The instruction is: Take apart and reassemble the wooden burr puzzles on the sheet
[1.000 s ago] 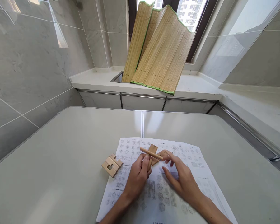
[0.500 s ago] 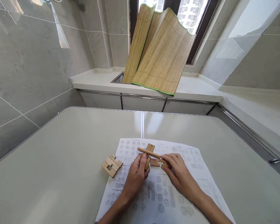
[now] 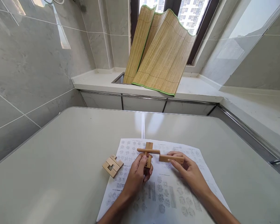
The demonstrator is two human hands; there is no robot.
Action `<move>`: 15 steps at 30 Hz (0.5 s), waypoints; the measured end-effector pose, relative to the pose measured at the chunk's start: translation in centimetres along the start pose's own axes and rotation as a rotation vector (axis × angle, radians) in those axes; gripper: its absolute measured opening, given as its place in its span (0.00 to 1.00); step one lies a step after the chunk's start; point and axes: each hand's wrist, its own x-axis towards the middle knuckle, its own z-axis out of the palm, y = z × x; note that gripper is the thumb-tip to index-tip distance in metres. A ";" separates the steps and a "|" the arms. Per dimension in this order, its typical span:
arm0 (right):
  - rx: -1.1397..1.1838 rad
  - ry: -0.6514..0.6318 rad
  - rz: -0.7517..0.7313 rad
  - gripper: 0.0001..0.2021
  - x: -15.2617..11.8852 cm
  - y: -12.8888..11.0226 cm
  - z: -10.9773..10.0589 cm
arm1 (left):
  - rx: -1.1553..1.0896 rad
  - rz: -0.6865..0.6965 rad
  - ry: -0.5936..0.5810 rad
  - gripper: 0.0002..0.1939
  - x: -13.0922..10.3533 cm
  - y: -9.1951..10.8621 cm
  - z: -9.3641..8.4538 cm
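My left hand is closed on two crossed wooden puzzle pieces: an upright piece and a flat strip lying across it. Between the thumb and fingers of my right hand is another wooden puzzle piece, held level. Its left end meets or nearly meets the strip's right end; I cannot tell whether they touch. Both hands are over a printed sheet with small puzzle diagrams. Left of my left hand, a joined block of wooden pieces with a gap in its middle rests at the sheet's edge.
The sheet lies on a pale table with a seam running back from it. Behind the table is a white ledge, where a folded bamboo mat leans at the window. Grey tiled walls stand on the left.
My right hand has moved right and turned its wooden piece, so its long side now shows instead of its notch. In my left hand the crossed pieces have turned slightly, the strip now nearly level.
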 end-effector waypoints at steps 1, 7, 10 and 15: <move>0.066 0.005 0.026 0.13 0.0 0.1 -0.1 | -0.005 -0.002 -0.001 0.19 0.0 0.0 0.0; 0.516 0.013 0.159 0.15 0.3 0.5 -0.3 | -0.031 -0.008 0.005 0.18 -0.1 0.1 -0.1; 0.628 -0.013 0.251 0.14 0.3 0.0 -0.3 | -0.040 -0.023 0.005 0.18 -0.2 0.2 -0.1; 0.696 -0.012 0.356 0.18 0.1 -0.6 0.0 | -0.047 -0.029 -0.002 0.19 -0.3 0.5 -0.1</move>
